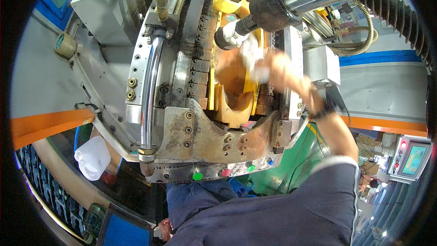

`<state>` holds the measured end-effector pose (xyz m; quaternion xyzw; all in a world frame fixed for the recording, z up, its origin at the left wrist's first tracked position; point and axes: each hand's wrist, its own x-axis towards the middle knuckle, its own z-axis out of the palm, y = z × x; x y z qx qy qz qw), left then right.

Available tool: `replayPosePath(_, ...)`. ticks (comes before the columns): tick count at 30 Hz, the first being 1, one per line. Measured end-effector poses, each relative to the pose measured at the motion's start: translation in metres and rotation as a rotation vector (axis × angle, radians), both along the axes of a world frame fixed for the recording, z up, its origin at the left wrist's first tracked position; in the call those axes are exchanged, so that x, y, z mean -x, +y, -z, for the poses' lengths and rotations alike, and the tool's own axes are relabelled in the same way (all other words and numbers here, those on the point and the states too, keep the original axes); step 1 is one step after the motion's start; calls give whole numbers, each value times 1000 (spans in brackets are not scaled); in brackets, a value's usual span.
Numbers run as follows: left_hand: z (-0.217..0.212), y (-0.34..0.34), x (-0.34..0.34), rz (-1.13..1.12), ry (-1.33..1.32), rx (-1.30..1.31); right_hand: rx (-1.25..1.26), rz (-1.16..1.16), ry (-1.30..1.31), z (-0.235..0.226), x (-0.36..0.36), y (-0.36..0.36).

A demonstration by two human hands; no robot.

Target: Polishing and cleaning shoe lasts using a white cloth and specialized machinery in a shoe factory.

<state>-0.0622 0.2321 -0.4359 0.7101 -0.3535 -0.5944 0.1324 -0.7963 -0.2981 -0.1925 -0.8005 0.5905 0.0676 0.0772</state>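
My right hand, blurred by motion, reaches into the machine from the right with a dark band on its wrist. Its fingers are closed on what looks like a white cloth. Next to the cloth, a black rod end with white material around it hangs over the brown, curved mould-like part. Yellow side pieces flank that part. Low beside my leg, my left hand shows only in part, its fingers curled near something small and pale that I cannot make out.
A metal plate with a curved cut-out forms the machine's front, above green buttons and a red button. A thick cylinder rod slants in overhead. A white plastic jug stands left; a control screen is right.
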Motion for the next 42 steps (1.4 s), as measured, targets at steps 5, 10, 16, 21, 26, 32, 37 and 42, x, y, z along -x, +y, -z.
replayPosePath(5,4,-9,-1,-60,51,-334,-2,133,-76,11,-7,-49)
replayPosePath(10,12,8,4,-163,8,-401,345,313,-1,101,-1,-101)
replayPosePath(16,22,14,16,-180,20,-414,-221,37,-135,91,-12,-84)
replayPosePath(21,27,19,15,-222,14,-386,189,280,-38,83,-14,-100)
replayPosePath(26,36,21,9,-203,5,-369,-299,17,-186,60,-64,-55)
replayPosePath(32,40,20,5,-210,-9,-323,145,203,-327,44,-48,-98)
replayPosePath(37,34,29,8,-220,-18,-334,58,7,-804,47,-64,-61)
replayPosePath(42,26,37,7,-222,-42,-318,307,91,-354,70,-32,-91)
